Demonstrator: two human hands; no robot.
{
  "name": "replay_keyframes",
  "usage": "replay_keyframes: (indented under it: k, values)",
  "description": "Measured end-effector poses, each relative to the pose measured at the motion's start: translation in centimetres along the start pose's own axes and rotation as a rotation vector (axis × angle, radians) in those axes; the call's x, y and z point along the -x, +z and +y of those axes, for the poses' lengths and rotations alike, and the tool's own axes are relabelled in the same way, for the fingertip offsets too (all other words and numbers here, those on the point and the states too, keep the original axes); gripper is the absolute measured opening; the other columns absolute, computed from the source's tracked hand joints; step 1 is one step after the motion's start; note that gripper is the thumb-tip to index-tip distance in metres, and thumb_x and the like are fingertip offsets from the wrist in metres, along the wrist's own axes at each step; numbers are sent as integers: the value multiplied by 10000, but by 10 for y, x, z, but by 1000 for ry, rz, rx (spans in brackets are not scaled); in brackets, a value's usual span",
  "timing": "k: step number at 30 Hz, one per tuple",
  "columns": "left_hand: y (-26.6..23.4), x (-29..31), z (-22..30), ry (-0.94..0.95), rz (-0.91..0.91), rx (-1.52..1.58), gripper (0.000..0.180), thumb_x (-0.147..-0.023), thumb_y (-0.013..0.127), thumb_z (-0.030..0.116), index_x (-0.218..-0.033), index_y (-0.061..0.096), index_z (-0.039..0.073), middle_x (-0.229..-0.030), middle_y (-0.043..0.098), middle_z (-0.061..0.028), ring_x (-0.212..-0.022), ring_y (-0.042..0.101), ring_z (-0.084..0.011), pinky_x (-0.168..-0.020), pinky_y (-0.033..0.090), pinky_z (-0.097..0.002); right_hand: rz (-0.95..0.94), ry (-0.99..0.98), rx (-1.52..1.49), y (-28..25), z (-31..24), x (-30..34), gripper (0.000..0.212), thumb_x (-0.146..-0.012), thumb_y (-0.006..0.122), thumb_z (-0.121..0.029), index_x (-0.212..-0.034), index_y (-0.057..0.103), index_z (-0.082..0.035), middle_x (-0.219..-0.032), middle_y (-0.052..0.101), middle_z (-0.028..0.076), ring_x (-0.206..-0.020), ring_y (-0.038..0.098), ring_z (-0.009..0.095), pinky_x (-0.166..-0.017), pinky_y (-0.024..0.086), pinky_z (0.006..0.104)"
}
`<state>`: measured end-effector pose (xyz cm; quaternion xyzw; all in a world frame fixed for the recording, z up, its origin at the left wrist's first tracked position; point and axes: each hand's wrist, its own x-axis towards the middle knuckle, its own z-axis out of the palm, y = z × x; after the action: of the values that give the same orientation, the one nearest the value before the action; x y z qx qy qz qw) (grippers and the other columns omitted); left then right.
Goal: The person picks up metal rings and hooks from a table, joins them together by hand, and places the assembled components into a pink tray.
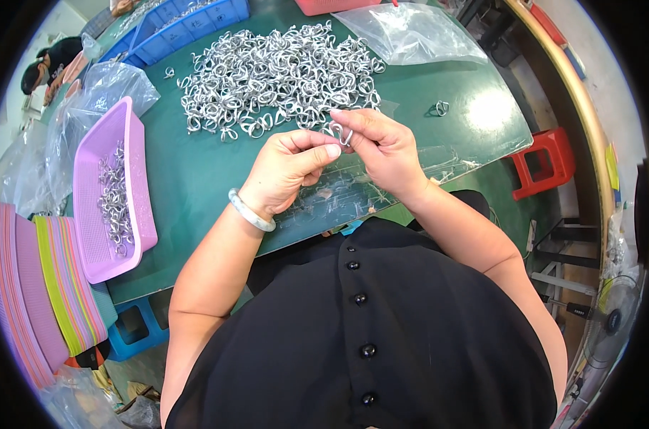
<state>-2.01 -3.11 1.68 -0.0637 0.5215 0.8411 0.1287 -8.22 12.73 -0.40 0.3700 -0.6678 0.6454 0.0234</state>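
Note:
Between my hands, just above the near side of the table, is a small silvery bent metal ring (pixel 342 134). My left hand (pixel 285 170), with a pale bangle at its wrist, is closed in a pinch at the ring's left side. Thumb and fingers of my right hand (pixel 390 151) grip the same ring from the right. Fingertips cover part of it. Right behind my hands a large heap of similar metal rings (pixel 281 79) is spread over the green table (pixel 185 193).
A pink-purple basket (pixel 142 200) holding more rings stands at the left, beside stacked coloured baskets (pixel 60 279). Farther back are a blue divided bin (pixel 189 32) and a clear plastic bag (pixel 414 32). One loose ring (pixel 439 109) lies right. A red stool (pixel 542 164) stands beyond the table's right edge.

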Motion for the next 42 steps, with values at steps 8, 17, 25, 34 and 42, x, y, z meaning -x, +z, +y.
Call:
replay_keyframes:
  k: [8,17,25,34,42]
  values:
    - [-3,-2,-3,77,32,21,42,-805,617,87,-826,611,51,-644,540,23,-491,429,-26,-428,298,-142,-108,350,-196,-3,-6,-1,259,-864,505,-53,-1115,563,-25,-794,593,35,-658,536,78,-586,446,199]
    - [-1,-3,-1,222,79,-105,69,-813,606,97,-860,561,74,-654,517,47,-518,422,-9,-437,292,-135,-170,765,-653,-7,-12,-4,209,-880,517,-140,-1029,593,-14,-716,586,9,-567,508,56,-511,414,180]
    - [3,-2,0,240,87,-166,97,-795,610,48,-868,547,59,-694,557,23,-544,440,-8,-468,324,-146,-218,701,-484,-7,-9,-2,210,-886,501,-131,-1047,594,-34,-714,582,-7,-572,500,35,-517,408,162]
    - [4,-2,-1,283,103,-244,119,-789,621,55,-875,540,70,-693,554,29,-536,429,-5,-453,307,-142,-262,638,-375,-7,-5,0,227,-883,505,-151,-1069,596,-59,-715,574,-22,-583,479,18,-535,395,149]
    - [1,-3,-5,281,109,-257,146,-776,620,5,-886,540,58,-734,565,10,-621,485,-20,-544,374,-147,-287,587,-305,-7,-8,-1,224,-879,505,-139,-1065,607,-67,-726,578,-20,-601,482,21,-550,411,158]
